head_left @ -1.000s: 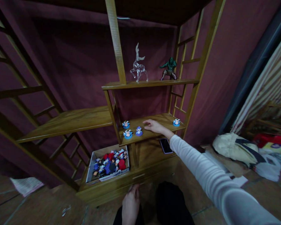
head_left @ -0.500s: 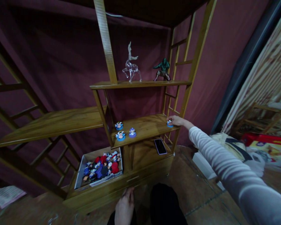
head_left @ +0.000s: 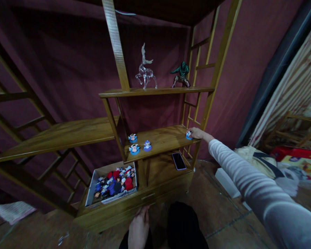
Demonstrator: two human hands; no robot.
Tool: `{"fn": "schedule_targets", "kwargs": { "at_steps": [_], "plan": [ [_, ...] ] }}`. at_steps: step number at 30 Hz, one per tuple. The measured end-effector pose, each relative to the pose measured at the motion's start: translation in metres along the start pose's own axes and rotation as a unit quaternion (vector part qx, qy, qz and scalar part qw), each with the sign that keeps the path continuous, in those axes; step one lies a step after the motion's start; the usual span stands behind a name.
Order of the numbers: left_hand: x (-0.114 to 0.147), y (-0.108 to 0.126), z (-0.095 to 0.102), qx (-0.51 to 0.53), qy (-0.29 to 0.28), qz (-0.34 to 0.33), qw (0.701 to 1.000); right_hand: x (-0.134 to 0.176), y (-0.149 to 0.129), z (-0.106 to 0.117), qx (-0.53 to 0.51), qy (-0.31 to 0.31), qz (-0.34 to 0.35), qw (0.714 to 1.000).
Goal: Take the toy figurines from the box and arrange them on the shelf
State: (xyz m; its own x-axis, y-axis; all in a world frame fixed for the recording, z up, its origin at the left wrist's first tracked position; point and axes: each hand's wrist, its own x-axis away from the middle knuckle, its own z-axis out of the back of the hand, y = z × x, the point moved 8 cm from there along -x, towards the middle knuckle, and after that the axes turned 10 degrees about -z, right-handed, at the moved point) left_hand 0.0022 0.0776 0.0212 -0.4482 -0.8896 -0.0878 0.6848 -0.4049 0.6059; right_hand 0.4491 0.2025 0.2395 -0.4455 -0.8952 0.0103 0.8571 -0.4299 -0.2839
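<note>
My right hand (head_left: 197,133) reaches to the right end of the middle shelf (head_left: 166,138). Its fingers are closed around a small figurine on a blue base (head_left: 189,135), which sits at the shelf's right edge. At the left of that shelf stand two similar blue-based figurines, one behind (head_left: 132,138) and one in front (head_left: 134,149). Beside the front one is a purple figurine (head_left: 147,145). Low in the view, near my knee, my left hand (head_left: 139,226) rests with its fingers drawn together, and nothing shows in them.
An open box (head_left: 89,190) of jumbled figurines sits on the lower left level. A phone (head_left: 179,161) lies on the lower shelf. Above stand a clear deer ornament (head_left: 145,74) and a green-hooded figure (head_left: 181,74). Bags and a white box (head_left: 226,181) are on the right.
The view has shifted slightly. My right hand stays on the figurine at the shelf's right end, and my left hand keeps its place.
</note>
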Motion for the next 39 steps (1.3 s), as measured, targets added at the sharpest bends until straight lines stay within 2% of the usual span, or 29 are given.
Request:
{"fn": "schedule_targets", "kwargs": {
  "at_steps": [12, 21, 23, 25, 28, 29, 30, 31, 34, 35, 37, 39],
  "plan": [
    [0.0, -0.003, 0.001, -0.003, -0.001, 0.008, 1.0, -0.002, 0.0, 0.0, 0.001, -0.025, 0.002, 1.0],
    [0.001, 0.0, 0.002, 0.009, 0.001, 0.005, 1.0, 0.012, -0.008, 0.008, 0.009, -0.019, 0.005, 1.0],
    [0.003, 0.006, 0.006, 0.015, 0.01, 0.001, 1.0, 0.021, -0.012, 0.018, 0.013, 0.004, 0.016, 1.0],
    [0.007, 0.011, 0.012, 0.029, 0.03, -0.001, 0.999, 0.038, -0.023, 0.031, 0.0, 0.061, 0.061, 0.996],
    [0.009, 0.009, 0.018, 0.078, 0.07, 0.01, 0.994, 0.08, -0.038, 0.041, -0.119, 0.155, 0.136, 0.971],
    [0.008, 0.005, 0.02, 0.108, 0.091, 0.014, 0.99, 0.096, -0.042, 0.035, -0.173, 0.163, 0.151, 0.96],
    [0.007, -0.002, 0.022, 0.144, 0.118, 0.025, 0.982, 0.112, -0.045, 0.022, -0.227, 0.146, 0.159, 0.95],
    [0.005, -0.012, 0.023, 0.19, 0.138, 0.04, 0.971, 0.128, -0.052, -0.001, -0.272, 0.094, 0.167, 0.943],
    [0.001, -0.053, 0.032, 0.33, 0.224, 0.098, 0.912, 0.178, -0.082, -0.101, -0.325, -0.13, 0.187, 0.918],
    [-0.001, -0.067, 0.038, 0.362, 0.25, 0.111, 0.891, 0.193, -0.09, -0.133, -0.333, -0.178, 0.182, 0.908],
    [-0.003, -0.093, 0.055, 0.394, 0.291, 0.131, 0.862, 0.215, -0.107, -0.188, -0.352, -0.234, 0.163, 0.891],
    [-0.005, -0.117, 0.076, 0.403, 0.325, 0.153, 0.842, 0.23, -0.128, -0.229, -0.362, -0.288, 0.163, 0.871]
  ]
}}
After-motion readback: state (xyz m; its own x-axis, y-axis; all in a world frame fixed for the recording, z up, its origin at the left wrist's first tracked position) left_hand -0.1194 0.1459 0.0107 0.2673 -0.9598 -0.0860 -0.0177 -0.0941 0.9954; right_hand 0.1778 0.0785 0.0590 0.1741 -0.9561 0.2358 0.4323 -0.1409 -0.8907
